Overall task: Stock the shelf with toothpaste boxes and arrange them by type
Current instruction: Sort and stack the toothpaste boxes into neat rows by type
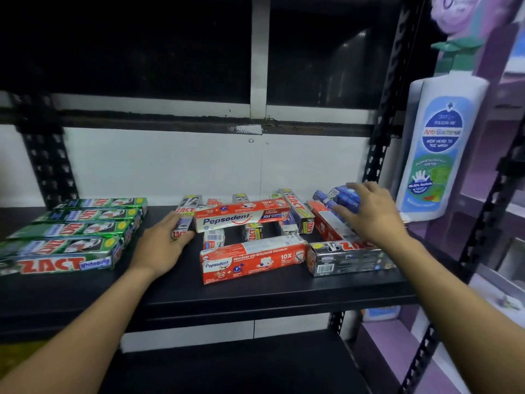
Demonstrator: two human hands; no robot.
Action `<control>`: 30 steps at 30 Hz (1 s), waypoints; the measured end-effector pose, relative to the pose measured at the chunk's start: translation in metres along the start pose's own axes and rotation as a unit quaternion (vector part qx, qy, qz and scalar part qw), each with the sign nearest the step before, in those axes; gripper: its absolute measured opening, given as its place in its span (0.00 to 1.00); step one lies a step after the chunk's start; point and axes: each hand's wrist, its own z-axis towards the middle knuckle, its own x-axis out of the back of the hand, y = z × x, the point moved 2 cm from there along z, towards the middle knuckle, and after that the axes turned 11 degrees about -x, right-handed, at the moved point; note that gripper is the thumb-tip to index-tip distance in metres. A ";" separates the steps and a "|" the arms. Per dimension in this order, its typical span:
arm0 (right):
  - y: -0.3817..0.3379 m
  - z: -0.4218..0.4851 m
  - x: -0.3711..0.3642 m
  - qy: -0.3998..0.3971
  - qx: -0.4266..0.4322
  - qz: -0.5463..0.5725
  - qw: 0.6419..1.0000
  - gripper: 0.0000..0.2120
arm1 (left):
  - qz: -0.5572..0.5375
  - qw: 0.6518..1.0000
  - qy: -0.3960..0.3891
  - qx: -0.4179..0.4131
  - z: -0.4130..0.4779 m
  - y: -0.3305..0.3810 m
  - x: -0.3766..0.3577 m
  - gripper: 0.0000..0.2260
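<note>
Two hands among toothpaste boxes on a black shelf.
Left hand grips a silver Zact box; right hand, fingers spread, covers blue boxes, its grasp seemingly loose.

Matt black shelf under both hands; glossy card boxes between them; shiny foil-green boxes left of the left hand; smooth plastic bottle beyond the right hand.
</note>
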 end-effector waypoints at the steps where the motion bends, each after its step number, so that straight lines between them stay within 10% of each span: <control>1: -0.017 -0.004 -0.006 -0.028 0.030 0.037 0.998 0.31 | 0.002 1.000 -0.002 0.006 0.000 -0.001 0.000 0.25; 11: -0.132 -0.026 -0.067 -0.148 0.246 0.014 0.958 0.33 | -0.012 0.999 0.013 0.032 -0.005 0.002 0.001 0.27; 30: -0.086 -0.011 -0.046 -0.151 0.132 0.032 0.979 0.26 | 0.030 0.998 0.028 0.044 -0.047 0.036 0.033 0.18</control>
